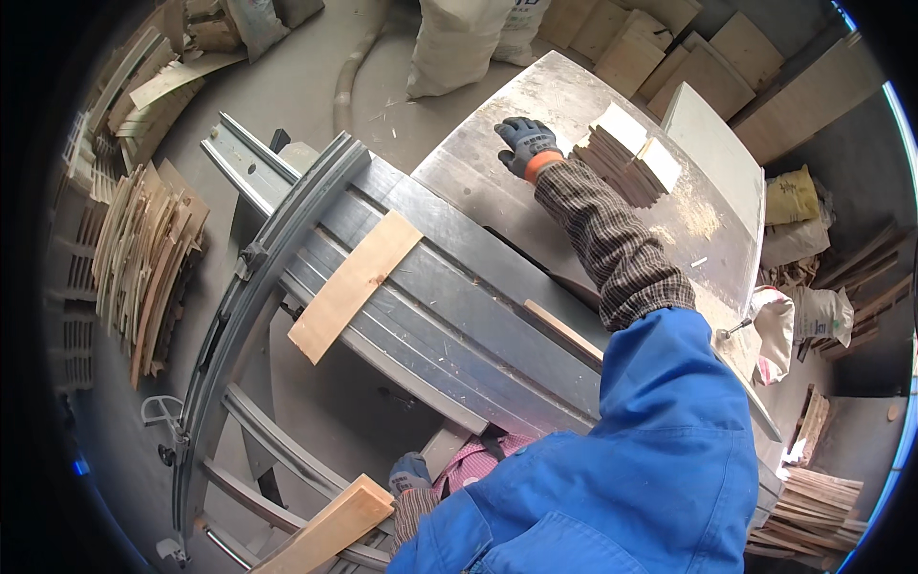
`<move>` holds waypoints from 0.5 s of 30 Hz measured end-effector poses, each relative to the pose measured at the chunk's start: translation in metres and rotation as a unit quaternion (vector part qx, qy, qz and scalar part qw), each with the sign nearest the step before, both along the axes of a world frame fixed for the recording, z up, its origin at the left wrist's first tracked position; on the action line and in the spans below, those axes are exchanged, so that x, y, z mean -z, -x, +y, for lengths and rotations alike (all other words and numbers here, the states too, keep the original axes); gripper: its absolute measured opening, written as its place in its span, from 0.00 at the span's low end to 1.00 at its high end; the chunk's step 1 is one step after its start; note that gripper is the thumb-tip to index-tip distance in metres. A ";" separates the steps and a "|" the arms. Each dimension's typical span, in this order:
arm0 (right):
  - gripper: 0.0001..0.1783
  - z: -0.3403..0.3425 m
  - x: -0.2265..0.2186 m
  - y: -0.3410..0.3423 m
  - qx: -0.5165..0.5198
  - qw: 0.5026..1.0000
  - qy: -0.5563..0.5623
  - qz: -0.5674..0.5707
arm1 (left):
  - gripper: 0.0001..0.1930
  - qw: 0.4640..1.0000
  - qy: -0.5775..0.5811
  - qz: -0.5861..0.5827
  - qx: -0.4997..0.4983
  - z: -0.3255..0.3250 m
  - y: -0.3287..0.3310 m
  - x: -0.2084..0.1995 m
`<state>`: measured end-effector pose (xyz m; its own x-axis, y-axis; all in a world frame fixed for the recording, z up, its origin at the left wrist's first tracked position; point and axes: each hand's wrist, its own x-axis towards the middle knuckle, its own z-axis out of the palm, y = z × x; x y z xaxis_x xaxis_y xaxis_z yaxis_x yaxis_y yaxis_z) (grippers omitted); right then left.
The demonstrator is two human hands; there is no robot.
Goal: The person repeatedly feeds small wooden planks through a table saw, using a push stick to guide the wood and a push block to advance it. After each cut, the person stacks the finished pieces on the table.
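My right hand (526, 145), in a grey glove with an orange cuff, reaches out over the bare metal saw table (478, 158). Its fingers are spread and nothing is in them. Just right of it stands a stack of short wooden pieces (626, 153). My left hand (409, 473), also gloved, is low near my body, beside the end of some light boards (335, 528); its fingers are too poorly seen to tell their grip. One flat board (356, 285) lies across the grooved sliding table (430, 297). A narrow wood strip (562, 332) lies near the blade slot.
A curved-looking metal fence rail (215, 330) runs along the left. Stacked boards (148, 258) stand beyond it. White sacks (457, 43) and a hose (352, 77) are at the back. Sawdust (703, 218) covers part of the table; more wood strips (808, 507) lie at lower right.
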<state>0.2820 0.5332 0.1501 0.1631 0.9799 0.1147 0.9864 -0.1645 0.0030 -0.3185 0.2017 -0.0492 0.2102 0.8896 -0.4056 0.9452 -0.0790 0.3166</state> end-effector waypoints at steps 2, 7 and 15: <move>0.28 -0.054 -0.042 0.026 -0.057 0.993 -0.092 0.052 | 0.16 1.000 -0.007 -0.011 -0.007 -0.019 0.007 -0.006; 0.13 -0.231 -0.126 0.064 -0.126 0.937 -0.294 0.142 | 0.18 1.000 -0.007 0.021 0.001 -0.039 0.018 -0.006; 0.10 -0.540 0.047 0.205 0.050 0.932 -0.111 0.341 | 0.26 0.981 0.131 0.117 -0.080 -0.071 0.031 -0.026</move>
<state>0.0766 -0.0065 0.1033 0.3618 0.9204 0.1485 0.7262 -0.1783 -0.6640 -0.3490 0.1304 -0.0228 -0.0499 0.7618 -0.6459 0.9880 0.1321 0.0794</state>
